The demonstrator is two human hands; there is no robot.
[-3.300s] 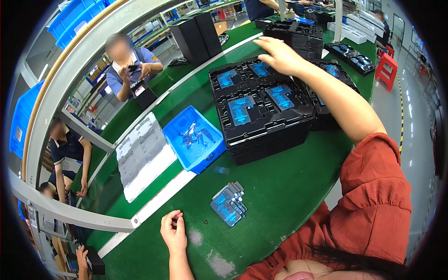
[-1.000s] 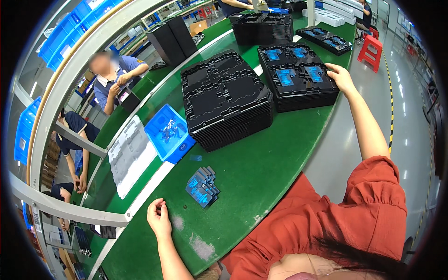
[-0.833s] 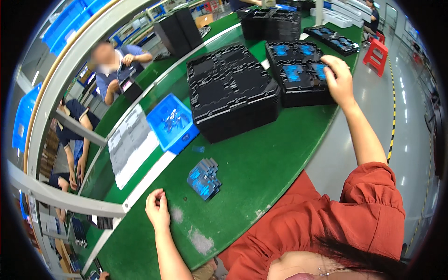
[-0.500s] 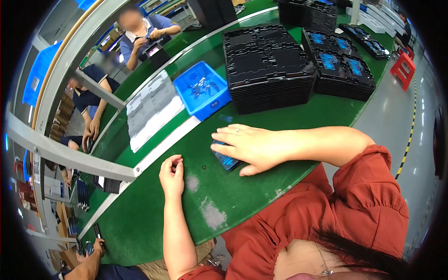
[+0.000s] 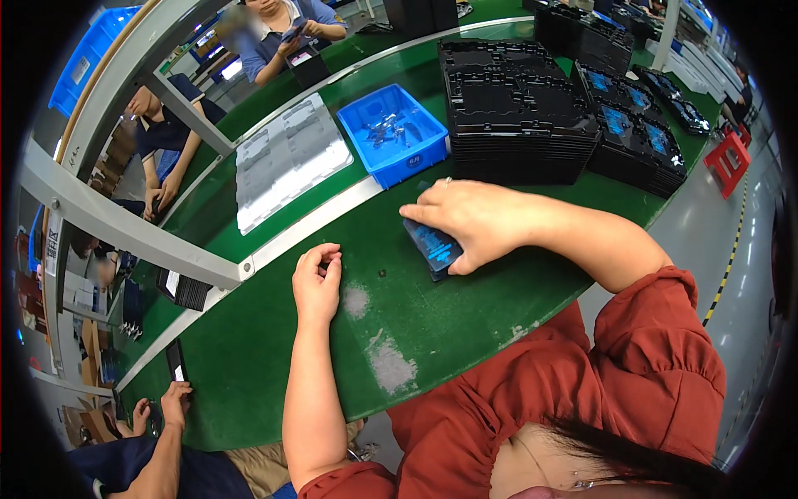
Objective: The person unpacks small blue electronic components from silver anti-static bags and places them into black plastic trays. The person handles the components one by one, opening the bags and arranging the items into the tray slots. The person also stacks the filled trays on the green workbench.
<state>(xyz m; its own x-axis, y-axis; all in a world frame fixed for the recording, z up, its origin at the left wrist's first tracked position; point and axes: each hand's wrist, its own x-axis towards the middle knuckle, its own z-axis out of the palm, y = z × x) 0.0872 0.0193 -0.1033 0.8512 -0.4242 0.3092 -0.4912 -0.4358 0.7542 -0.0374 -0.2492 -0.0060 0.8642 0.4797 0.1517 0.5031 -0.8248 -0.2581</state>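
Observation:
My right hand (image 5: 478, 218) is wrapped over a small stack of thin dark panels with blue printed faces (image 5: 435, 243), which lies on the green tabletop. The thumb presses along its near edge and the fingers curl over the far side; the palm hides much of it. Resting on the table to the left, my left hand (image 5: 317, 279) is loosely curled, with nothing visible in it. Beyond the right hand stands a blue bin (image 5: 391, 170) holding small clear and dark pieces.
A tall pile of black trays (image 5: 519, 150) stands behind my right hand, beside trays holding blue-faced panels (image 5: 628, 125). A grey-white molded tray (image 5: 287, 158) lies past the metal rail (image 5: 307, 220). Co-workers sit across and to the left; one person's hand (image 5: 174, 403) touches the table.
The view has shifted, so the scene sits further right and higher. My right hand has gone from lying flat over the panels to gripping their edges. The left hand stays curled.

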